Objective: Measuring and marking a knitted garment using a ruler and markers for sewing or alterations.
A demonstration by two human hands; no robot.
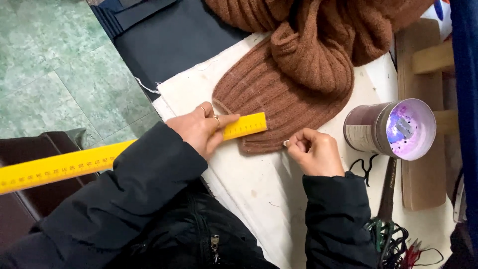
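Pressing a yellow ruler (99, 159) flat against the hem of the brown knitted garment (279, 94) on the white tabletop (259, 189), the left hand (201, 128) keeps its grip closed on it. The right hand (313, 152) pinches shut beside the hem; what it holds cannot be told. Measuring appears underway; marking calls for a steady ruler.

This looks like a small tailoring or knitwear workshop, though the view is tight. A white cloth-covered worktable (259, 194) lies under the left hand (199, 130), which presses a long yellow ruler (74, 164) beside a brown ribbed knit (294, 74). Right of the right hand (313, 152): an open tin (393, 129) and tangled threads (398, 244). Dark fabric (169, 40) lies beyond, above a green tiled floor (50, 65).
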